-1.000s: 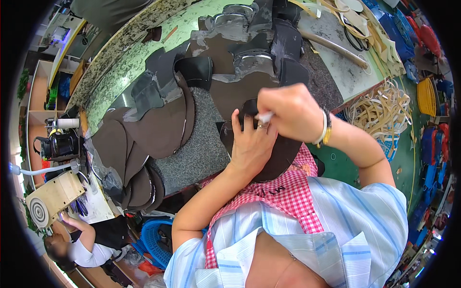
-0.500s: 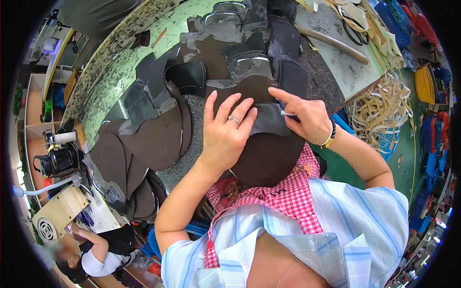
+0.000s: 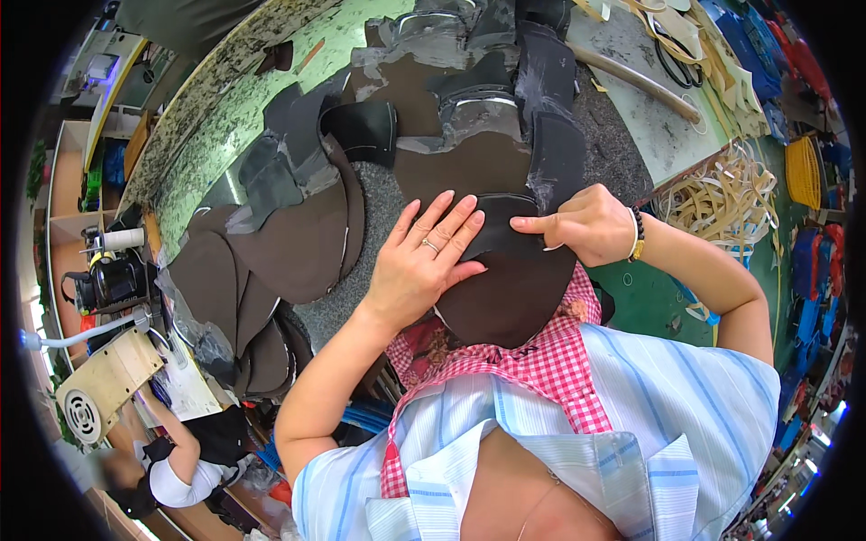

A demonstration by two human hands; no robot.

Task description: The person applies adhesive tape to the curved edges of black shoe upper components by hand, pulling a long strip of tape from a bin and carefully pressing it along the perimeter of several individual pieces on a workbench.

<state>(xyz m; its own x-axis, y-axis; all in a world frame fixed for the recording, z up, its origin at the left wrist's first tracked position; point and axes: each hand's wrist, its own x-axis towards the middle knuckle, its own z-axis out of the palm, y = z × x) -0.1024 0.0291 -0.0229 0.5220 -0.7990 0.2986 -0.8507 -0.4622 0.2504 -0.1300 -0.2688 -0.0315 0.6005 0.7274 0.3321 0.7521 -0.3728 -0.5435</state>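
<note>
A dark brown, round-ended flat piece (image 3: 505, 302) lies near me, its rounded end at my checked apron. Across its far part sits a smooth black panel (image 3: 496, 219) with a curved far edge. My left hand (image 3: 418, 261) rests with its fingers stretched flat at the left side of the panel, a ring on one finger. On the panel's right part my right hand (image 3: 582, 227) presses one extended digit. Its other fingers are curled, and a small pale tip shows beneath them; what it belongs to I cannot make out.
More brown and black pieces (image 3: 293, 243) overlap in rows to the left and beyond (image 3: 469, 171). A curved rod (image 3: 636, 81) and black-handled scissors (image 3: 677, 59) lie at the far right. Pale strips (image 3: 717, 194) hang in a heap at right. Another person (image 3: 180, 469) sits at lower left.
My right hand has moved nearer me, from the panel's far edge onto its surface. My left hand has shifted slightly left and nearer, its thumb now spread. The panel looks darker and less shiny.
</note>
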